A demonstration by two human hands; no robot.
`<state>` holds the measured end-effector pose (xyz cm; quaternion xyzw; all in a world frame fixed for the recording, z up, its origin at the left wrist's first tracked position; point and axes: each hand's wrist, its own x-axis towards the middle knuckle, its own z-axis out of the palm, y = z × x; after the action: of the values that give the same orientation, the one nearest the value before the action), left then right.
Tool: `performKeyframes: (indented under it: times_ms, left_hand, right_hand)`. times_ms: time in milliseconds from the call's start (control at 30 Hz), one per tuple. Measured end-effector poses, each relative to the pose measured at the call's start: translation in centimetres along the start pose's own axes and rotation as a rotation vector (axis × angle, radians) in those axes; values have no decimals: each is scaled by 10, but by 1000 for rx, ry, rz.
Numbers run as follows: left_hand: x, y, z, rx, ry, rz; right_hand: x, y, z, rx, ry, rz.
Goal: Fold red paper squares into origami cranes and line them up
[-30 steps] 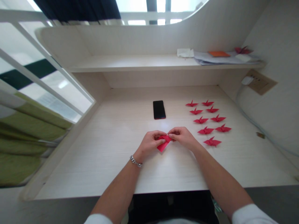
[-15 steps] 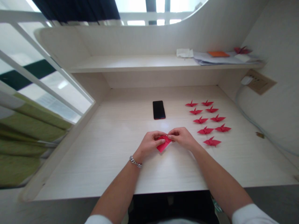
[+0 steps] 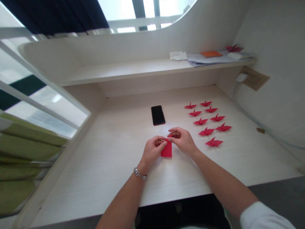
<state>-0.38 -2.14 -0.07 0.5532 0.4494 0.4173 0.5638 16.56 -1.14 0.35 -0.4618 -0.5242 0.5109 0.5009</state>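
Note:
Both my hands meet over a folded piece of red paper [image 3: 166, 150] at the middle of the pale wooden desk [image 3: 114, 149]. My left hand [image 3: 152, 152], with a metal bracelet on its wrist, pinches the paper's upper left edge. My right hand [image 3: 181, 140] pinches its top right corner with curled fingers. The paper hangs as a narrow upright rectangle between the two hands, just above the desk.
Several finished red paper cranes [image 3: 206, 120] lie in two rows to the right of my hands. A black phone [image 3: 157, 115] lies face up behind them. On the upper shelf [image 3: 124, 70] sit papers, an orange card and another red crane. A wall socket [image 3: 254, 78] is at right.
The paper has turned from a slanted shape to an upright rectangle, and both hands shifted slightly with it. The camera view tilted and swung a little.

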Motion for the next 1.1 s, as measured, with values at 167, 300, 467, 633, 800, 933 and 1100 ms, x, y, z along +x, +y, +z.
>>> performKeyframes:
  times_ms: [167,300,467,633,800,933,1100]
  left_hand:
    - [-1,4,1,40,-3,23]
    - [0,4,0,14,-19,24]
    - [0,5,0,25,-24,23]
    - [-1,7,0,29,-56,18]
    - [-1,5,0,9,-77,-3]
    - [0,2,0,24,-80,12]
    - [-1,0,0,16,-76,12]
  right_hand:
    - [0,1,1,104,-5,63]
    - [2,3,1,72,-20,111]
    - [2,1,-2,-26,-34,90]
    - [1,-1,-4,-50,-55,85]
    - [-1,-4,-5,-66,-63,86]
    - [-1,-6,-5,-60,-56,73]
    - [-1,-6,-5,-47,-56,74]
